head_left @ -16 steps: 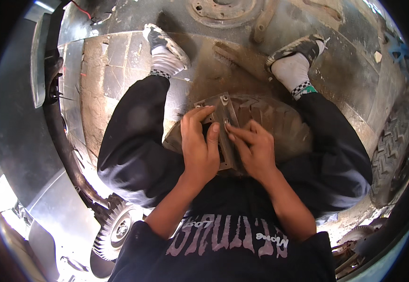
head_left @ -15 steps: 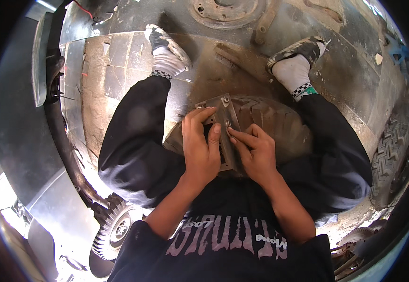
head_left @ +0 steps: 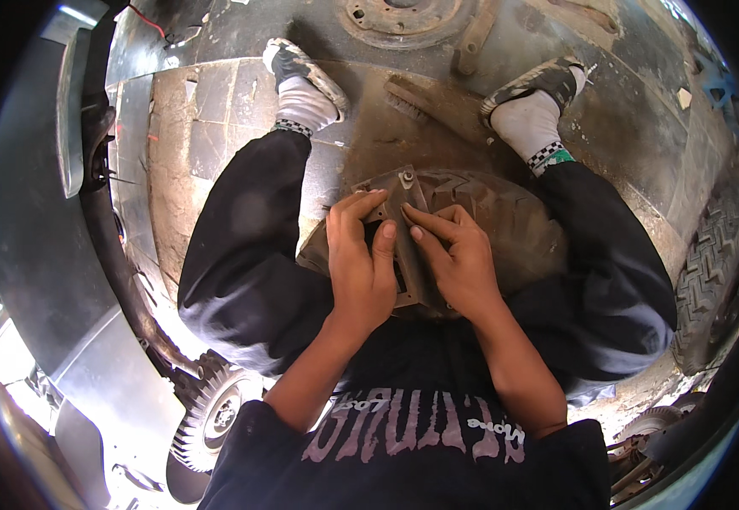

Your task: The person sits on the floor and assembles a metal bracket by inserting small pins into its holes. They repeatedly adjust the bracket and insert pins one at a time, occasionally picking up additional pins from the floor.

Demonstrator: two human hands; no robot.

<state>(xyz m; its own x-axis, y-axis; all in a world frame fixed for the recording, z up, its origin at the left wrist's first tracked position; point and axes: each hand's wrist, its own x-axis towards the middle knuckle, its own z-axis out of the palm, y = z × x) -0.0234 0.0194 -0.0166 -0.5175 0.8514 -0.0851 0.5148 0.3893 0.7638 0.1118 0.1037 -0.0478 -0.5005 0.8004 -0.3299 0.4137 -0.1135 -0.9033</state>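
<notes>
A dusty metal bracket (head_left: 409,265), angled and with an opening in its side, rests on a worn tyre (head_left: 509,217) between my legs. My left hand (head_left: 361,268) grips its left side, fingers over the far part and thumb along the near face. At the bracket's far end a bolt with a nut (head_left: 407,177) stands in a hole. My right hand (head_left: 464,263) is closed, with index fingertip and thumb against the bracket's right face. Whatever lies under those fingertips is hidden.
Beyond the tyre lie a wire brush (head_left: 407,99), a rusty wheel disc (head_left: 403,27) and a flat metal bar (head_left: 474,41). My feet flank the brush. A dark vehicle panel (head_left: 38,212) stands at left, a toothed wheel (head_left: 216,416) below it. Another tyre (head_left: 709,280) is at right.
My right fingertips have shifted slightly away from me along the bracket, covering a small bolt or nut that showed beside them before. My left hand keeps its hold.
</notes>
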